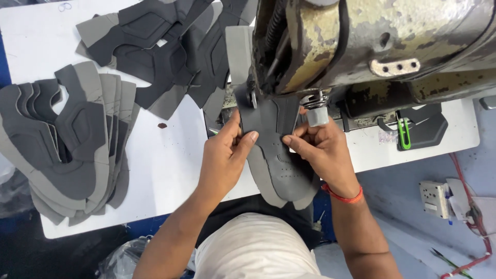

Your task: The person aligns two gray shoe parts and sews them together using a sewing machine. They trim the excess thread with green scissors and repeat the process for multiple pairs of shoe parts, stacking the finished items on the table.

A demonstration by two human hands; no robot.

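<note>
Two hands [227,150] [315,147] pinch a perforated grey shoe upper [276,155].

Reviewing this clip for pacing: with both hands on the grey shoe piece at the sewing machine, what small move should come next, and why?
Probably slide the grey shoe piece slightly further under the machine head. The left hand and right hand pinch its two sides, and its top edge already sits beneath the head, so feeding it forward looks like the natural step.

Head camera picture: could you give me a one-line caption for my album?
Both hands, left hand and right hand, hold a grey shoe-upper piece at a worn sewing machine, beside stacked cut pieces.
</note>
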